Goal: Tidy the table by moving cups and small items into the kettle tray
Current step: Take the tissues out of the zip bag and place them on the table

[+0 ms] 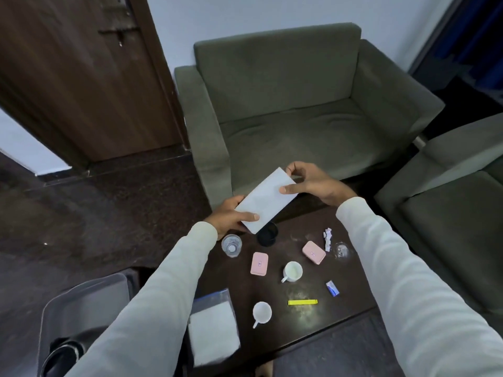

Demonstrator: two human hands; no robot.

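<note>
Dark wooden table [285,333] stands low in front of a green armchair [285,104], seen from above by the person working. Both hands are raised over the table's far edge and hold one white envelope [268,200] between them. The left hand [231,219] pinches its near end with thumb on top; the right hand [313,183] pinches the far end, thumb on the face and fingers curled behind.

Below lie two white cups [292,271] [261,312], two pink cases [259,263] [313,252], a yellow stick [302,302], a small blue packet [333,288], torn paper scraps [328,238], a clear glass [231,245] at the left edge, a second glass [341,250] at right and a black cup [267,235] partly behind the envelope.

The grey tray [81,300] sits off the table's left side, lower down, with the kettle [65,355] in its near corner.

Likely risks: a sleeve sweeping left could tip the clear glass off the edge, since it stands right at the rim; the thin envelope could slip from a light pinch. The tray's far half looks open; the table's centre is crowded.
</note>
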